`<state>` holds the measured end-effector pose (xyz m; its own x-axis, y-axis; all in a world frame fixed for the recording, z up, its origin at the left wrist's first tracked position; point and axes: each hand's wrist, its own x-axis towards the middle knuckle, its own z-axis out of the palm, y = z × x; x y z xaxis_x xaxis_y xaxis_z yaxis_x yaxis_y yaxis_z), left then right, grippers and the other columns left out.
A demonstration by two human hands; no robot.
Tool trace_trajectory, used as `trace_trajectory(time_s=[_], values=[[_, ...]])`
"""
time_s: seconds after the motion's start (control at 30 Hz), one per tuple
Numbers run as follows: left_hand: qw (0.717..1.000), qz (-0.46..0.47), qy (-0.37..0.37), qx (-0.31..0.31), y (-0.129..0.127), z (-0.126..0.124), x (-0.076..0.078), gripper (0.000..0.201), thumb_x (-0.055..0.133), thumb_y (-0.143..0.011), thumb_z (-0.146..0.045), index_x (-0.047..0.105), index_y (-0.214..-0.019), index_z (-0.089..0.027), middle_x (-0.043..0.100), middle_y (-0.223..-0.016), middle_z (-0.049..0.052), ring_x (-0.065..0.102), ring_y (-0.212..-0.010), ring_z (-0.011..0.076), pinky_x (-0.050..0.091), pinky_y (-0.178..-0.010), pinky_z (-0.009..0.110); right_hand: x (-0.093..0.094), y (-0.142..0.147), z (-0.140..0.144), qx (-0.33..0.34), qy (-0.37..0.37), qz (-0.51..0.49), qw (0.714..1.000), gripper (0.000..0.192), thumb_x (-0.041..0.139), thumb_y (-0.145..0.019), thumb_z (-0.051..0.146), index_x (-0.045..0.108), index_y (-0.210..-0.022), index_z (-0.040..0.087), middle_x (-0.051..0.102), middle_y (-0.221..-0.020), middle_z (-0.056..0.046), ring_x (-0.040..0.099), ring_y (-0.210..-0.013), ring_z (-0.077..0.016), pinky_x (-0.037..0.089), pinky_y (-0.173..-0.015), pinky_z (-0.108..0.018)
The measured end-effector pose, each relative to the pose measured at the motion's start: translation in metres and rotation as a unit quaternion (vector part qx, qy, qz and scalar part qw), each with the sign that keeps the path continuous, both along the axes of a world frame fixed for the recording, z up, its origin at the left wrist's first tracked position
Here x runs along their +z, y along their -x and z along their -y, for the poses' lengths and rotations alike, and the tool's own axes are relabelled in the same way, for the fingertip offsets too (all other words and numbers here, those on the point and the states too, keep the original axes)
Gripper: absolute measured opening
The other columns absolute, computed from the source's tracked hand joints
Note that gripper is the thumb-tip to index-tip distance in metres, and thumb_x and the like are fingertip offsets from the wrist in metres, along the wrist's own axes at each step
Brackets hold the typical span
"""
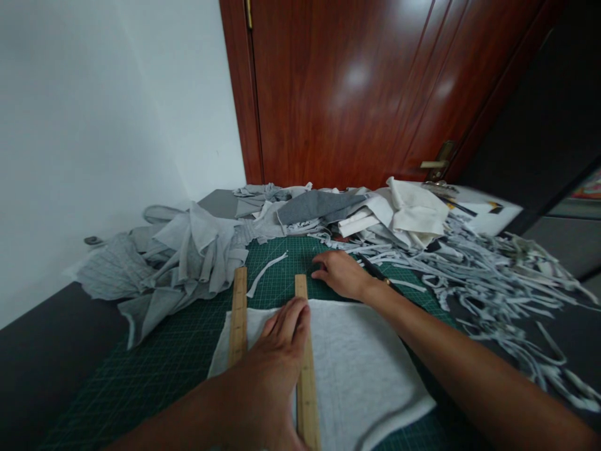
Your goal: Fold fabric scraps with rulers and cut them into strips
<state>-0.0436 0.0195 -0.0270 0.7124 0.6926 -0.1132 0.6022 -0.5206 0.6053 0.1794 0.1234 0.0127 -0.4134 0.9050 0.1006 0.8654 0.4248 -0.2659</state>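
White cloth (364, 366), two wooden rulers (308, 388) atop.
Left hand (277, 354) presses one, fingers extended; right hand (342, 274) is beyond cloth, fingers parted, loosely curled.

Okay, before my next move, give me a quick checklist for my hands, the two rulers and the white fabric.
1. Left hand on the right ruler: ok, fingers rest on it.
2. White fabric under both rulers: ok.
3. Left ruler held down: cannot tell, its near end is hidden.
4. Right hand off both rulers: ok, beyond the fabric's far edge.
5. Green mat free of scraps: not ok, a loose white strip lies there.
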Motion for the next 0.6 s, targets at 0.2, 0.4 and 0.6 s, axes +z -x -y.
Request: trace_trajectory(time_s=[0.2, 0.4, 0.6], values=[[1.000, -0.003, -0.003, 0.003, -0.004, 0.000, 0.002, 0.169, 0.091, -0.042, -0.079, 0.004, -0.170, -0.011, -0.003, -0.176, 0.027, -0.001, -0.160, 0.0520, 0.012, -0.129, 0.067, -0.005, 0.006, -0.008, -0.012, 0.028, 0.005, 1.000, 0.033, 0.070, -0.103, 0.033, 0.065, -0.133, 0.020, 0.068, -0.135, -0.010, 0.071, -0.111, -0.0282, 0.062, -0.092, -0.048], [1.000, -0.015, 0.001, 0.007, -0.004, 0.001, 0.002, 0.169, 0.090, -0.042, -0.080, 0.006, -0.170, -0.009, -0.002, -0.176, 0.028, 0.000, -0.161, 0.0512, 0.013, -0.130, 0.066, -0.008, 0.008, -0.005, -0.031, 0.034, -0.040, 0.998, 0.033, 0.071, -0.103, 0.033, 0.066, -0.133, 0.019, 0.068, -0.134, -0.011, 0.071, -0.111, -0.0283, 0.062, -0.092, -0.048], [0.999, -0.032, -0.002, 0.010, -0.005, 0.000, 0.003, 0.175, 0.087, -0.037, -0.085, 0.009, -0.167, 0.001, -0.003, -0.174, 0.032, -0.002, -0.161, 0.0484, 0.011, -0.131, 0.061, -0.005, 0.010, 0.019, -0.040, 0.005, -0.164, 0.986, 0.019, 0.068, -0.104, 0.025, 0.068, -0.121, 0.016, 0.074, -0.107, -0.006, 0.073, -0.093, -0.0228, 0.061, -0.085, -0.042]])
